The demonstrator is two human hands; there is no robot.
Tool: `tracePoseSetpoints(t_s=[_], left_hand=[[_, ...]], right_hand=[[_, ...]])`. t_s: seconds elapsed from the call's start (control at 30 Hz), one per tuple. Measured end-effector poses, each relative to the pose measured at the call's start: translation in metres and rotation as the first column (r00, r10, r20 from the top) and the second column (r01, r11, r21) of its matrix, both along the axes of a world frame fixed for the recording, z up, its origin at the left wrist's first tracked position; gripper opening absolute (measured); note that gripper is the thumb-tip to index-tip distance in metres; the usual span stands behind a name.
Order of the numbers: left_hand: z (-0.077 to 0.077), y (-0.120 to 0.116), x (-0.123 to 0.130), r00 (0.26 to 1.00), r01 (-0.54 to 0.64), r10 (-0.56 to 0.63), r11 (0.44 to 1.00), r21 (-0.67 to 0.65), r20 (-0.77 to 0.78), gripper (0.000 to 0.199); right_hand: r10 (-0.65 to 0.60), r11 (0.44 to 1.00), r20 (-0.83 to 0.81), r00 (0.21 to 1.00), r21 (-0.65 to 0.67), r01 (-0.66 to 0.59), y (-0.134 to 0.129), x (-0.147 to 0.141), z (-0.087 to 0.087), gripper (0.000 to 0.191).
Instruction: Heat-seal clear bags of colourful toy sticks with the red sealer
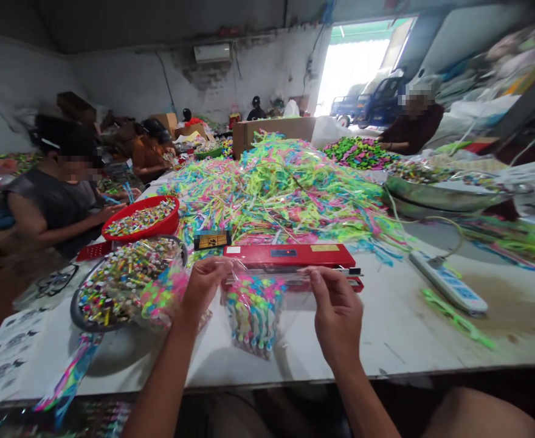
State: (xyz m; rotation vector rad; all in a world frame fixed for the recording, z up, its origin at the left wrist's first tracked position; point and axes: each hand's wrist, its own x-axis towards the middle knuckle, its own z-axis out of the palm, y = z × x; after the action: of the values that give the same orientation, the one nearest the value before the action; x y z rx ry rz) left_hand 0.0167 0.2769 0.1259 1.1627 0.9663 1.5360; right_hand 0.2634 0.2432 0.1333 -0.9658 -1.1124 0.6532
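A clear plastic bag (255, 316) full of small colourful plastic pieces hangs between my hands, its top edge stretched sideways. My left hand (206, 283) pinches the upper left corner. The upper right corner is pinched by my right hand (338, 310), thumb against fingers. Directly behind the bag's top edge lies a red bag sealer (290, 255) with a small panel; I cannot tell whether the edge touches it. Beside my left wrist sits another bag of colourful pieces (165, 295), leaning on a grey basin (78, 313) heaped with small beads or caps.
Behind the sealer rises a large pile of neon plastic strips (295, 182). A phone (213, 239) lies left of the sealer, and a power strip (447, 283) to the right. A red basin (169, 225) stands near a seated person (62, 201) at left. Other people sit farther back.
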Motion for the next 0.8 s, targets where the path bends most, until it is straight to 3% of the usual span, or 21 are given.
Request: tracePoseSetpoints(t_s=[0.2,0.27,0.3,0.37,0.4,0.47,0.57,0.7,0.8], left_hand=[[0.025,0.007,-0.015,0.951,-0.204,0.154,0.965,0.167,0.267,0.048],[0.020,-0.001,-0.024,0.972,-0.126,0.089,0.978,0.166,0.217,0.067],[0.015,-0.006,-0.027,0.990,-0.031,0.012,0.990,0.134,0.141,0.075],[0.001,-0.017,-0.027,0.985,0.168,-0.167,0.986,-0.002,-0.051,0.077],[-0.007,-0.022,-0.025,0.969,0.207,-0.215,0.976,-0.072,-0.121,0.070],[-0.019,-0.025,-0.016,0.972,0.147,-0.167,0.981,-0.127,-0.166,0.050],[-0.026,-0.019,0.002,0.997,-0.074,0.072,0.995,-0.061,-0.022,0.033],[-0.019,-0.009,0.014,0.961,-0.190,0.186,0.982,-0.003,0.204,0.035],[-0.010,-0.019,0.018,0.946,-0.219,0.190,0.972,0.083,0.263,0.036]], right_hand=[[-0.033,0.999,-0.016,0.999,-0.007,0.033,-0.001,0.000,-0.018,0.035],[0.039,0.999,0.002,0.999,-0.022,-0.039,0.000,0.000,-0.029,0.038],[0.087,0.996,0.022,0.996,-0.031,-0.087,0.000,0.000,-0.034,0.041],[0.158,0.987,0.067,0.985,-0.044,-0.156,0.000,-0.003,-0.044,0.040],[0.176,0.984,0.082,0.981,-0.045,-0.172,-0.001,-0.005,-0.047,0.037],[0.168,0.986,0.094,0.981,-0.029,-0.166,-0.001,-0.011,-0.050,0.029],[0.111,0.994,0.085,0.990,-0.008,-0.111,-0.002,-0.017,-0.047,0.024],[0.059,0.998,0.047,0.997,-0.031,-0.058,-0.008,-0.018,-0.042,0.029],[0.009,1.000,-0.009,1.000,-0.016,-0.010,-0.021,-0.012,-0.040,0.028]])
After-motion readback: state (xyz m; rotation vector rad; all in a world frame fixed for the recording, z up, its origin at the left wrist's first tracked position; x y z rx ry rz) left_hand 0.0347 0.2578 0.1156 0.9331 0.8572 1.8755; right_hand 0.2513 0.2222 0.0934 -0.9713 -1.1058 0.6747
